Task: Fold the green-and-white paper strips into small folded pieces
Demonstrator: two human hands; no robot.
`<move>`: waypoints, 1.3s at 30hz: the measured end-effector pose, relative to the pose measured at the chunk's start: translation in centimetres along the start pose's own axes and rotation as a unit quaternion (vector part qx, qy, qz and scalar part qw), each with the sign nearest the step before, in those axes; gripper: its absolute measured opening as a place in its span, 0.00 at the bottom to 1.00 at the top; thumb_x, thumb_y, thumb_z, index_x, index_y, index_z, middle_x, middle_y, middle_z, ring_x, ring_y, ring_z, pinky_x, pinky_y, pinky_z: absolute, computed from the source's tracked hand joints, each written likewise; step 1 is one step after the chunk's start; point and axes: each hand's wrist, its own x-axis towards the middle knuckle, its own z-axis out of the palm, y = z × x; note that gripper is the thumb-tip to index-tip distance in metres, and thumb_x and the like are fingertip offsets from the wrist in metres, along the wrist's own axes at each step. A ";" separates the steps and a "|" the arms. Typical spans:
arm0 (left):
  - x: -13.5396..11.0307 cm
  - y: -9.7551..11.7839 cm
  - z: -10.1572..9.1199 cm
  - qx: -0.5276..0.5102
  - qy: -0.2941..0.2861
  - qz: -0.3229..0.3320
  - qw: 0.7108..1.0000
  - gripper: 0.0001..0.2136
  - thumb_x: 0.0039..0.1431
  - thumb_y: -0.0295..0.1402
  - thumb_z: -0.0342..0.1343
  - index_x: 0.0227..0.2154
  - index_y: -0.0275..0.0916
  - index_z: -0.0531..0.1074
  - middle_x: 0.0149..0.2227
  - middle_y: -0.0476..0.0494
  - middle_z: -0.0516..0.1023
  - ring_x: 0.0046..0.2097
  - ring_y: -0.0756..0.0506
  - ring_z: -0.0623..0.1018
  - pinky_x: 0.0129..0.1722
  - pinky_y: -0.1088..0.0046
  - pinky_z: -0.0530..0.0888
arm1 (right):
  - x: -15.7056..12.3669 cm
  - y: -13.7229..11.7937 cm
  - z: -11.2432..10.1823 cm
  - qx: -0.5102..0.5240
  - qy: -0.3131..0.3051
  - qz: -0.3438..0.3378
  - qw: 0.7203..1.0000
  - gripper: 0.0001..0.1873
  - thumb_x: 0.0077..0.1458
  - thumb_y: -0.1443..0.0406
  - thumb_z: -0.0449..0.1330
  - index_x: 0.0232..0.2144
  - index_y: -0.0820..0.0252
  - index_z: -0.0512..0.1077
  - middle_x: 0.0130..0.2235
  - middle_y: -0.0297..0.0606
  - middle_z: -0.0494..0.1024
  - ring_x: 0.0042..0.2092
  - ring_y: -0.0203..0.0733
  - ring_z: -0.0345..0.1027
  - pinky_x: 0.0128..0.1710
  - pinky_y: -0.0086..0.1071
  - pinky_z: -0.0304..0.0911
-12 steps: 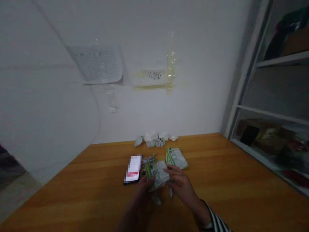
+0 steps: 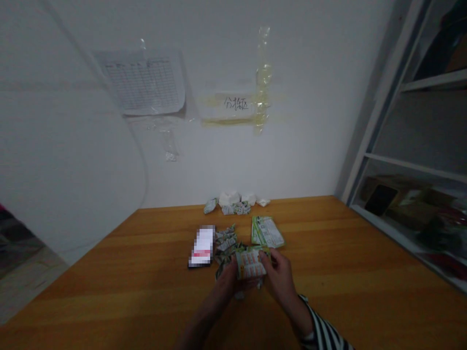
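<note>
Between my two hands is a flat printed packet (image 2: 250, 265), white with green edges and orange print on the side that shows. My left hand (image 2: 228, 275) grips its left edge; those fingers are partly hidden. The thumb and fingers of my right hand (image 2: 280, 274) pinch its upper right corner. Crumpled green-and-grey wrappers (image 2: 225, 241) lie just behind and left of my left hand. Beyond my right hand, a similar green and white packet (image 2: 268, 232) lies flat on the table. Small pale scraps lie below the held packet, partly covered.
A phone (image 2: 202, 246) with a lit screen lies left of the wrappers on the wooden table (image 2: 127, 282). Crumpled white tissues (image 2: 229, 198) and wrappers line the wall edge. Shelving (image 2: 416, 167) with boxes stands at the right. Papers are taped to the wall.
The held packet has been turned, so orange print now shows instead of the green and white face. My right hand has moved to its upper right corner. The view has shifted slightly.
</note>
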 end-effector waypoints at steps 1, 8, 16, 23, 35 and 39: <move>-0.1 -0.2 0.1 0.010 0.013 0.009 1.000 0.33 0.48 0.56 0.58 0.49 0.34 0.72 0.49 0.29 0.78 0.50 0.31 0.77 0.52 0.50 0.71 | -0.1 0.0 0.0 -0.009 0.003 0.000 1.000 0.17 0.55 0.54 0.59 0.23 0.61 0.69 0.23 0.32 0.70 0.26 0.36 0.62 0.25 0.26 0.59; 0.1 -1.2 0.9 0.033 0.028 0.012 0.999 0.26 0.47 0.46 0.65 0.47 0.38 0.73 0.41 0.40 0.82 0.43 0.35 0.81 0.46 0.54 0.76 | -0.8 -0.6 0.2 -0.041 0.031 -0.004 0.999 0.16 0.58 0.55 0.55 0.25 0.61 0.69 0.23 0.31 0.67 0.26 0.35 0.58 0.24 0.26 0.54; 0.0 -0.8 1.5 0.018 0.055 0.013 0.998 0.24 0.49 0.47 0.63 0.45 0.36 0.73 0.40 0.39 0.83 0.42 0.36 0.82 0.44 0.57 0.78 | -0.9 -0.9 0.1 -0.061 0.046 -0.013 0.997 0.17 0.59 0.54 0.55 0.28 0.61 0.70 0.25 0.32 0.69 0.26 0.35 0.58 0.25 0.26 0.55; -0.5 -0.4 2.1 0.028 0.075 0.015 0.997 0.24 0.52 0.47 0.61 0.46 0.35 0.73 0.43 0.38 0.82 0.44 0.36 0.81 0.45 0.58 0.78 | -1.0 -0.7 0.1 -0.061 0.057 -0.013 0.996 0.17 0.58 0.55 0.56 0.25 0.60 0.67 0.23 0.30 0.67 0.25 0.35 0.57 0.24 0.26 0.55; 0.0 -0.9 1.3 0.052 0.053 0.006 0.997 0.26 0.51 0.50 0.60 0.47 0.35 0.74 0.40 0.39 0.82 0.44 0.35 0.81 0.44 0.57 0.78 | -1.1 -1.0 0.1 -0.052 0.065 -0.006 0.996 0.16 0.58 0.56 0.56 0.24 0.60 0.66 0.23 0.30 0.66 0.26 0.35 0.58 0.24 0.26 0.55; 0.1 -0.8 1.2 0.049 0.077 0.010 0.996 0.28 0.47 0.52 0.62 0.45 0.35 0.75 0.38 0.39 0.83 0.42 0.34 0.81 0.42 0.57 0.79 | -0.7 -1.1 0.2 0.048 0.065 0.017 0.997 0.13 0.56 0.55 0.58 0.33 0.59 0.68 0.24 0.29 0.67 0.26 0.36 0.62 0.24 0.26 0.58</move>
